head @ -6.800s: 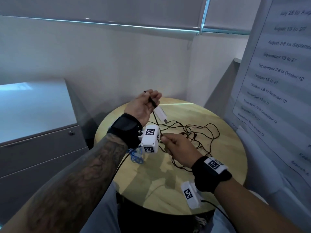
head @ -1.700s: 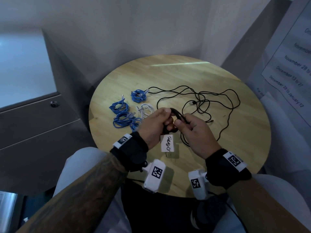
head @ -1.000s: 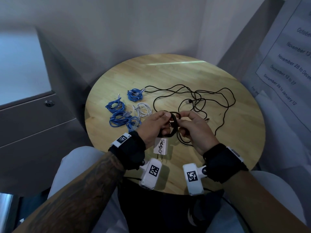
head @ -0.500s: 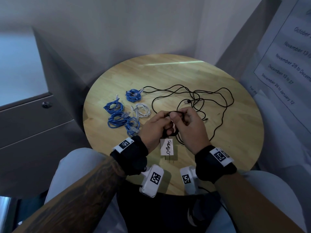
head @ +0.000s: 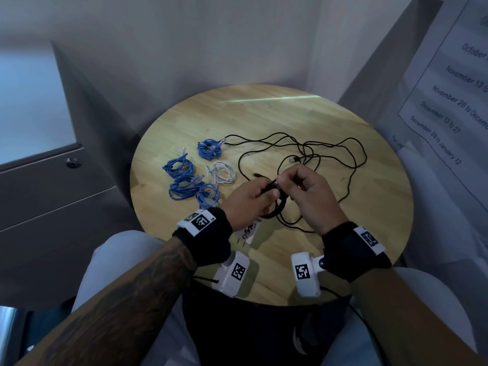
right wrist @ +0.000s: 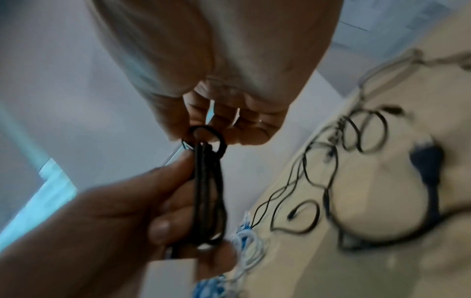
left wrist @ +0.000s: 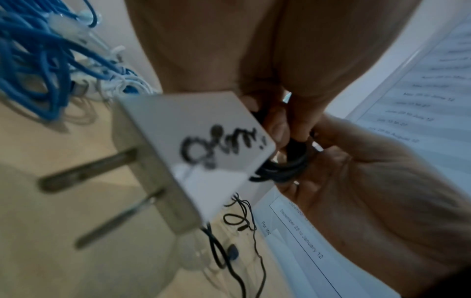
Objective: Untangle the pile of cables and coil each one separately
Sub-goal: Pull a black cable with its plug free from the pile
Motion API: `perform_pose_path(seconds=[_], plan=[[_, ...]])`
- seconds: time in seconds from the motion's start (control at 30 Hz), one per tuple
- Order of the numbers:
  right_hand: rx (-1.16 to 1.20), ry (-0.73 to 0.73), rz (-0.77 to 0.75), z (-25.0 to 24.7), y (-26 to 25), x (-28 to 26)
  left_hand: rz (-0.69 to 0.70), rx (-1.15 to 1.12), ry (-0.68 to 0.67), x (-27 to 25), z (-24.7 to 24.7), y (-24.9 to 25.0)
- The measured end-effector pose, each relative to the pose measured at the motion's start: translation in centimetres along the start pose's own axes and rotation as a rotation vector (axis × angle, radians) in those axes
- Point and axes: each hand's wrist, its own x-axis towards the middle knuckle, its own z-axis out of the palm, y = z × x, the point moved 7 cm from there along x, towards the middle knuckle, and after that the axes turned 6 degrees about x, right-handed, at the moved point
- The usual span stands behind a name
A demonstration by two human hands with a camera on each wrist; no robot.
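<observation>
My left hand (head: 266,192) grips a small black cable coil (head: 278,211) just above the round wooden table (head: 369,220). The cable's white charger plug (head: 248,231) hangs under that hand, its prongs plain in the left wrist view (left wrist: 193,141). Thumb and forefinger of my right hand (head: 285,180) pinch a loop of the same black cable at the top of the coil (right wrist: 209,191). Loose black cables (head: 330,151) lie spread out beyond my hands. Several blue coils (head: 182,167) and one white coil (head: 223,173) lie to the left.
A grey cabinet (head: 52,180) stands left of the table. On the right, a printed sheet of dates (head: 454,107) hangs on a panel. My knees sit under the table's near edge. Bare wood shows at the table's far side and right side.
My right hand has moved up and now pinches a turn of cable at the top of the coil. The left hand has turned a little, so the charger swung under its wrist.
</observation>
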Motion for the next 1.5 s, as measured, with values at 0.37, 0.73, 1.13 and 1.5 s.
perform_pose_path(seconds=[0.37, 0.73, 1.13, 1.5], plan=[[-0.055, 0.037, 0.062, -0.4, 0.1, -0.2, 0.055, 0.091, 0.156, -0.6, -1.3, 0.7], [0.226, 0.286, 0.147, -2.2, 1.4, 0.3, 0.127, 0.226, 0.049, 0.4, 0.4, 0.9], [-0.092, -0.05, -0.062, -0.6, -1.6, -0.1, -0.057, -0.306, -0.039, -0.4, 0.0, 0.3], [-0.015, 0.212, -0.058, -3.3, -1.7, 1.3, 0.117, 0.104, 0.027, -0.7, 1.9, 1.4]])
